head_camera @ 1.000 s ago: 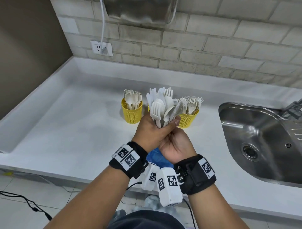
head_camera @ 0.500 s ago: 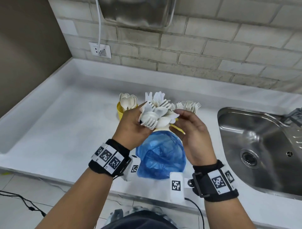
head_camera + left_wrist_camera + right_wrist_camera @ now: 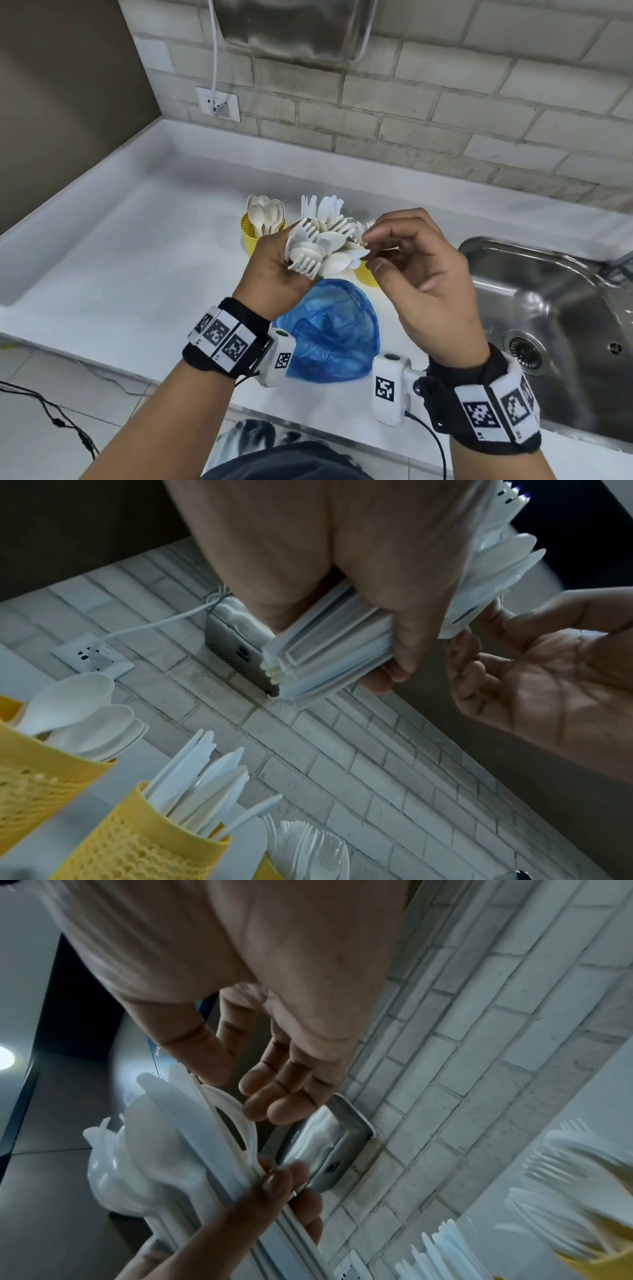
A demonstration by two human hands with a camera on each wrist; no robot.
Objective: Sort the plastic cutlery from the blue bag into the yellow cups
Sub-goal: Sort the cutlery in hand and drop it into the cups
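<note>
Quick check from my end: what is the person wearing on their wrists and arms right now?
Both forearms are bare, no sleeves. Each wrist carries a black band faced with white panels bearing square black-and-white coded markers; the right band matches. A white camera module with its own marker hangs under each wrist, the left one too. Thin black cables run from them.

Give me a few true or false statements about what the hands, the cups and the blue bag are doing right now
1. The left hand grips a mixed bundle of cutlery. True.
2. The right hand holds the blue bag. False: the bag lies on the counter; the right hand reaches for the bundle.
3. The leftmost yellow cup holds spoons. True.
4. The cups stand in the sink. False: they stand on the counter.
</note>
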